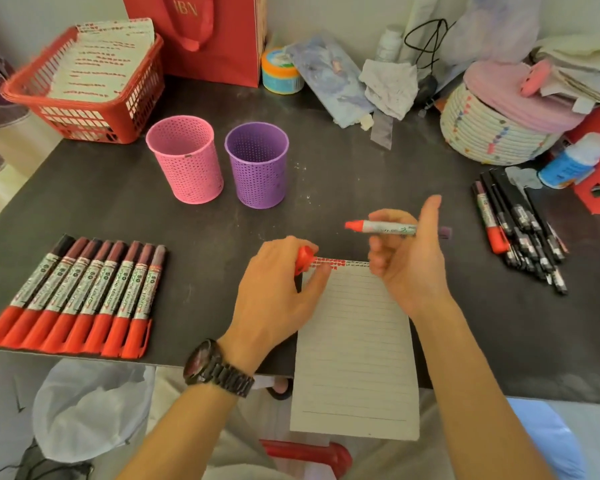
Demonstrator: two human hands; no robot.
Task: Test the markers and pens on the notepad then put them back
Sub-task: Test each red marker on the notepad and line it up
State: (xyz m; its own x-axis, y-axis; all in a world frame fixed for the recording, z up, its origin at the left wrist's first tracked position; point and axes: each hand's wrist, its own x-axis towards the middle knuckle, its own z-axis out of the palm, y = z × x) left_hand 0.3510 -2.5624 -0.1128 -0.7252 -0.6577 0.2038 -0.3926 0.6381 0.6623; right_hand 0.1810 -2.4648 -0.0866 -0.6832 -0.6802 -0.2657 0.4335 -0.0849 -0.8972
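- While the right hand (407, 261) pinches an uncapped red marker (383, 227) between thumb and curled fingers, the marker lies level in the air above the top of the notepad (357, 358), with its red tip pointing left.
- The left hand (278, 296), with a wristwatch (217, 368) on its wrist, grips the red cap (305, 259) at the notepad's top left corner.
- The lined notepad lies on the dark table (118, 202) and overhangs its near edge; a band of red marks (329, 262) runs along its top line.
- To the left, a row of capped red markers (84, 292) lies side by side, the markers touching, caps toward the near edge.
- To the right, a pile of dark pens (523, 230) lies with one red-capped marker at its left side.
- Behind the notepad, a pink cup (184, 161) and a purple cup (257, 164) stand upright just beside each other.
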